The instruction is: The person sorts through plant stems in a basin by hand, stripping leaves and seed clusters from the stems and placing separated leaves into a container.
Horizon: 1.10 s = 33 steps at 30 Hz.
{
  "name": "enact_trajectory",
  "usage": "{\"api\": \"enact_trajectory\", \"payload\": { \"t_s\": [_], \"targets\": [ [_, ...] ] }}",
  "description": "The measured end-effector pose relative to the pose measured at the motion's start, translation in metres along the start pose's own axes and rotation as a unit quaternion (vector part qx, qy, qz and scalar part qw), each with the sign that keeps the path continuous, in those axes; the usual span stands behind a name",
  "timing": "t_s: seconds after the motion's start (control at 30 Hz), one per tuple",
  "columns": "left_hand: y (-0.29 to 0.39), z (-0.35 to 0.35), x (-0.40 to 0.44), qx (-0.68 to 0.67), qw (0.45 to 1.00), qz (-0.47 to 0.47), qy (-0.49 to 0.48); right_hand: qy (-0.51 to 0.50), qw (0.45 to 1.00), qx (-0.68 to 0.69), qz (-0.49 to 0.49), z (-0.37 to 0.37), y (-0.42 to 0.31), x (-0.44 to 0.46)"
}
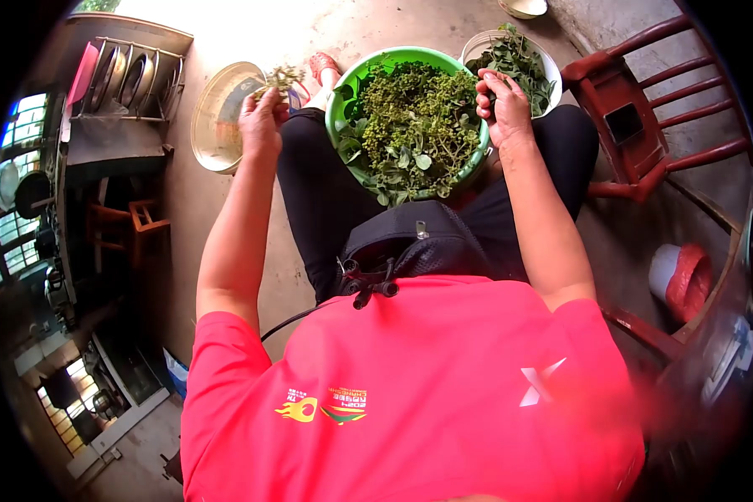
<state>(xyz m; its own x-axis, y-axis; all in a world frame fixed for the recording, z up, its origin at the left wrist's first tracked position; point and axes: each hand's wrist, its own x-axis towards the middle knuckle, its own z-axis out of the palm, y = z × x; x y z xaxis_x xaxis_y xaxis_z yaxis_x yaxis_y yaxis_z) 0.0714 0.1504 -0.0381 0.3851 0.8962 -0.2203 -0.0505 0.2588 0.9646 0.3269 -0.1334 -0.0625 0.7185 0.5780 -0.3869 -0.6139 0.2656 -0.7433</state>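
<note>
A green basin (410,125) between my knees is heaped with green berry clusters and leafy sprigs. My left hand (262,119) is closed on a small berry cluster (283,79), over the right edge of a shallow pale basin (217,117). At the green basin's right rim is my right hand (504,105), raised with its fingers curled in; whether it holds anything is too small to tell. Behind it stands a white bucket (552,75) with green leaves (514,60) in it.
A reddish wooden chair (619,125) stands at the right, with a red and white bag (686,280) below it. On the left, a rack (134,79) holds dishes above a small wooden stool (146,219). A white bowl (525,7) lies at the top edge.
</note>
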Motion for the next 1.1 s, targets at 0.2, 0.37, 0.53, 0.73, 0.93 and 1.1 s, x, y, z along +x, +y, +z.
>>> {"api": "enact_trajectory", "payload": {
  "t_s": [0.2, 0.37, 0.53, 0.73, 0.93, 1.1],
  "targets": [
    [0.025, -0.041, 0.025, 0.176, 0.972, 0.022, 0.157, 0.001, 1.0, -0.011, 0.006, 0.003, 0.002, 0.0],
    [-0.029, 0.03, -0.056, 0.499, 0.792, 0.182, -0.3, -0.008, 1.0, -0.025, 0.008, 0.004, 0.007, 0.0],
    [-0.078, 0.073, -0.115, 0.559, 0.662, 0.217, -0.451, -0.011, 0.998, -0.054, 0.031, 0.003, 0.013, 0.0],
    [-0.088, 0.066, -0.08, 0.458, 0.814, 0.111, -0.341, -0.018, 0.997, -0.068, 0.038, 0.0, 0.013, -0.002],
    [-0.044, 0.071, -0.072, 0.323, 0.909, -0.079, -0.25, -0.137, 0.971, -0.175, 0.09, 0.02, 0.019, -0.012],
    [-0.039, 0.097, -0.093, 0.181, 0.929, -0.177, -0.271, -0.219, 0.941, -0.225, 0.126, 0.04, 0.04, -0.029]
  ]
}}
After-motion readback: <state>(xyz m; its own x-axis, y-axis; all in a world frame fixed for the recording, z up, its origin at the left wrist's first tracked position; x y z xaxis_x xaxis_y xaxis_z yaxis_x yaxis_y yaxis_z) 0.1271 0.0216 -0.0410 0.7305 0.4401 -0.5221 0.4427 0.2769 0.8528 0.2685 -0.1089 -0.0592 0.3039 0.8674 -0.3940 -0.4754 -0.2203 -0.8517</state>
